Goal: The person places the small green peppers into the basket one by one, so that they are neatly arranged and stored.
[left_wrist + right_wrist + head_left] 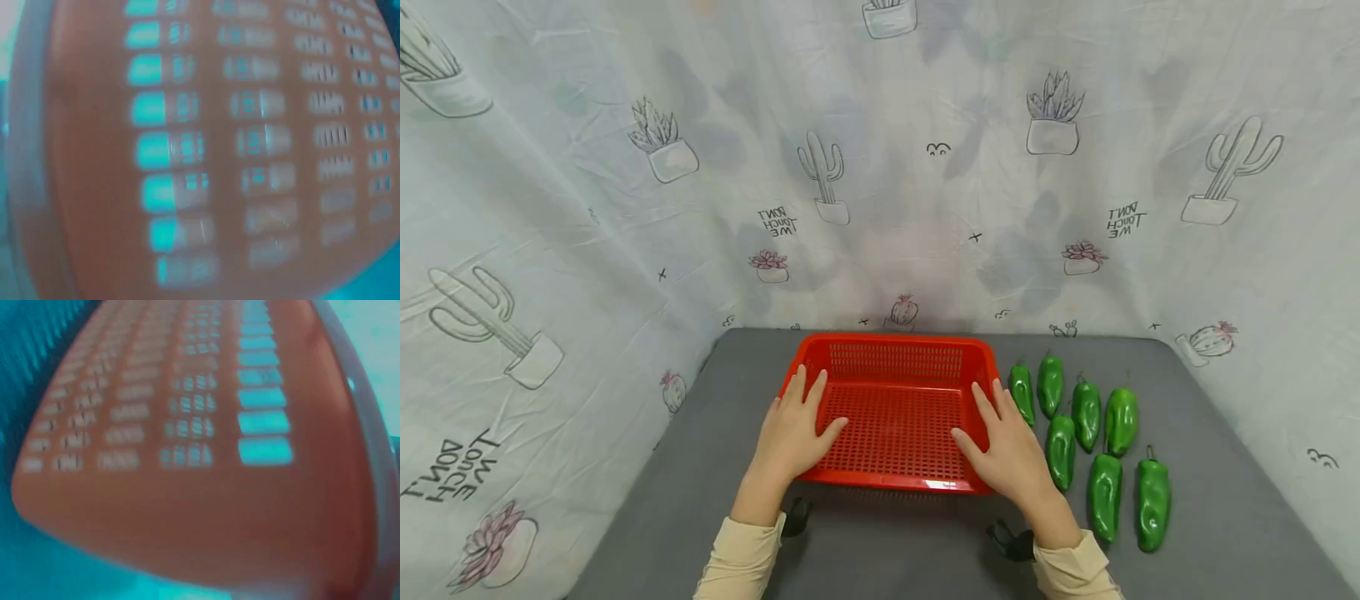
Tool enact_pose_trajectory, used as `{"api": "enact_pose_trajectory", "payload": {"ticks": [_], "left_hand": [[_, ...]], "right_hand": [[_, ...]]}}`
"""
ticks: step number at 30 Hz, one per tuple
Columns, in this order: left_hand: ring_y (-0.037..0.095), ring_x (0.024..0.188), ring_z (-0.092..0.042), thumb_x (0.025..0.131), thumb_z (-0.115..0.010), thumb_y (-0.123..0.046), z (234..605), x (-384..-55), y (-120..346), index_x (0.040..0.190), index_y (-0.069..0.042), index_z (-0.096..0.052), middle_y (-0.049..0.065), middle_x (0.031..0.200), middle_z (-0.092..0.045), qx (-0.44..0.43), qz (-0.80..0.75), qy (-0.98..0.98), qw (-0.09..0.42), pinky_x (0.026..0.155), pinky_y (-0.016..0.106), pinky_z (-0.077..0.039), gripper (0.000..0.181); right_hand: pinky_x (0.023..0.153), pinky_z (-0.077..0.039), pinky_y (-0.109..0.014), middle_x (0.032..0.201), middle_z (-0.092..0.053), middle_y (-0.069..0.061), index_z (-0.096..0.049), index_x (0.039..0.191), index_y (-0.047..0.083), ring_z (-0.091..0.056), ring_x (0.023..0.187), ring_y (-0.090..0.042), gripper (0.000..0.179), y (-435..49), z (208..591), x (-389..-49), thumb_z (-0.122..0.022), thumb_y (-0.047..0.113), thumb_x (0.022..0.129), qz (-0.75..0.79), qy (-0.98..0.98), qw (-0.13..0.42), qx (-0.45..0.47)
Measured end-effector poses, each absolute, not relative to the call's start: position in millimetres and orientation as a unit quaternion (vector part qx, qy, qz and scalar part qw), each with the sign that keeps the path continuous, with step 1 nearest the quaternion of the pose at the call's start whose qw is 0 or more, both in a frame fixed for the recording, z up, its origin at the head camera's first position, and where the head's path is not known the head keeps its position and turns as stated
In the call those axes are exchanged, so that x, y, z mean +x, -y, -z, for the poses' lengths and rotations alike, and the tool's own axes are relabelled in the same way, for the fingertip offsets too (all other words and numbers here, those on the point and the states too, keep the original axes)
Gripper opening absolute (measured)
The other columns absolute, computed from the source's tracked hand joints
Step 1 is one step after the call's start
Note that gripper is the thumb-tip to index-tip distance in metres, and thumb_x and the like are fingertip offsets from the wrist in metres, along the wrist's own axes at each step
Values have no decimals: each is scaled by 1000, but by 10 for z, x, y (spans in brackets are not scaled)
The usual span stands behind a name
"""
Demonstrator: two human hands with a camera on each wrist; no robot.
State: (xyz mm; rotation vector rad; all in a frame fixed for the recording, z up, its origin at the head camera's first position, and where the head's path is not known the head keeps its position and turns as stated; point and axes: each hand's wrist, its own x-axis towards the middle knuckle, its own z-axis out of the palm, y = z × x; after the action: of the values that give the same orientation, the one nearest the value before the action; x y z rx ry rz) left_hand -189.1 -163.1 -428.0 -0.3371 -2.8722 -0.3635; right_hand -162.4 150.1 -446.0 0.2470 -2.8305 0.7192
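Note:
A red plastic basket (891, 429) with slotted walls and a mesh floor sits on the grey table with nothing inside it. My left hand (793, 429) is at its left side, fingers extended and spread, thumb toward the middle. On the opposite side, my right hand (1009, 450) has its fingers spread in much the same way. From above I cannot tell whether either hand touches the rim. Close up and blurred, the slotted basket wall (94, 156) fills the left wrist view, and another stretch of basket wall (187, 512) fills the right one; neither shows fingers.
Several green peppers lie to the right of the basket, the nearest pepper (1021, 393) close to its wall and another pepper (1153, 504) farthest out. Pale curtains (925, 192) printed with cacti enclose the grey table (700, 500) at the back and sides.

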Motion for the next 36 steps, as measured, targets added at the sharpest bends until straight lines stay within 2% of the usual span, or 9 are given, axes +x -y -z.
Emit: {"api": "enact_pose_trajectory", "payload": {"ticks": [5, 10, 19, 24, 26, 29, 31, 33, 36], "left_hand": [[48, 124, -46, 91, -60, -35, 4288, -1891, 1902, 146, -3, -34, 30, 147, -31, -50, 181, 975, 118, 91, 61, -43, 68], [50, 130, -35, 95, -55, -27, 4343, -1929, 2121, 146, 3, -27, 32, 147, -28, -11, 283, 957, 66, 100, 63, -34, 65], [41, 121, -49, 98, -51, -28, 4432, -2037, 2256, 142, 2, -33, 28, 137, -44, 24, 437, 899, -10, 97, 53, -43, 56], [38, 114, -54, 99, -50, -23, 4420, -2080, 2254, 139, 3, -38, 29, 129, -51, 43, 497, 866, -30, 91, 47, -48, 49], [37, 111, -56, 99, -50, -20, 4419, -2091, 2261, 138, 4, -39, 29, 126, -53, 48, 501, 863, -32, 87, 43, -51, 47], [36, 107, -57, 99, -49, -16, 4418, -2111, 2282, 138, 4, -39, 29, 124, -54, 54, 504, 861, -31, 82, 37, -52, 45], [34, 104, -58, 100, -47, -14, 4419, -2131, 2293, 139, 3, -38, 28, 124, -53, 57, 512, 856, -32, 79, 34, -51, 44], [30, 100, -59, 100, -46, -13, 4427, -2151, 2292, 140, 2, -37, 27, 125, -52, 60, 526, 848, -36, 76, 31, -51, 44], [23, 95, -60, 100, -45, -12, 4454, -2168, 2265, 141, 1, -35, 27, 126, -51, 65, 550, 831, -49, 74, 28, -51, 44]], "right_hand": [[94, -37, -66, 156, -17, -19, -26, 151, 15, -28, 136, -46, 73, -1751, 4451, -1628, -59, 43, 92, -294, 942, 127, 101], [96, -30, -71, 155, -17, -22, -22, 152, 17, -27, 134, -51, 73, -2072, 4433, -1608, -61, 35, 92, -308, 935, 147, 99], [89, -26, -75, 155, -14, -25, -17, 153, 15, -24, 131, -56, 74, -2791, 4387, -1469, -59, 25, 94, -318, 929, 172, 74], [81, -37, -66, 153, -16, -28, -14, 153, 12, -38, 117, -59, 73, -3247, 4473, -1358, -56, 21, 95, -302, 935, 180, 41], [81, -48, -46, 152, -18, -30, -14, 153, 11, -39, 116, -58, 73, -3379, 4533, -1309, -57, 20, 94, -300, 936, 183, 29], [80, -49, -43, 148, -22, -33, -15, 153, 10, -36, 120, -56, 74, -3496, 4624, -1236, -58, 20, 94, -306, 936, 175, 16], [80, -49, -44, 144, -26, -36, -14, 152, 9, -39, 116, -56, 74, -3549, 4676, -1198, -58, 20, 94, -308, 937, 164, 7], [78, -43, -61, 140, -29, -39, -12, 152, 7, -42, 111, -57, 74, -3595, 4719, -1153, -57, 21, 95, -309, 940, 146, -3], [77, -44, -64, 135, -31, -42, -11, 152, 5, -44, 107, -57, 75, -3668, 4774, -1073, -58, 23, 95, -306, 946, 109, -20]]}}
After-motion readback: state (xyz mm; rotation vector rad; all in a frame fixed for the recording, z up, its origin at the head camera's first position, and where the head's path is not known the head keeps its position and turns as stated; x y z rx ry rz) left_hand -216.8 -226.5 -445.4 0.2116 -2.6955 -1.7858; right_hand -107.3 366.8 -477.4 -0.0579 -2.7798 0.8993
